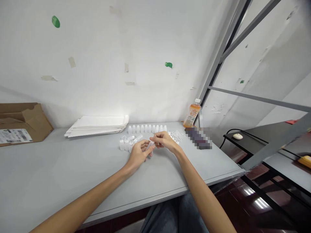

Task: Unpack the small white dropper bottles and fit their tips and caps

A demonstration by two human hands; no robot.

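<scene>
Together, your left hand [139, 154] and right hand [165, 141] curl half closed, fingers pinching a small translucent plastic bottle [149, 147] between them above a grey table [60, 161]. White plastic bottles [145, 129] stand in a row just beyond, beside a heap of small clear plastic pieces [175, 136] near your right hand.

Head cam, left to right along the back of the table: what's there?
Cardboard box → stack of white paper sheets → row of small white plastic bottles → pile of small white plastic parts → bottle of orange drink → white computer mouse on the dark side table
</scene>
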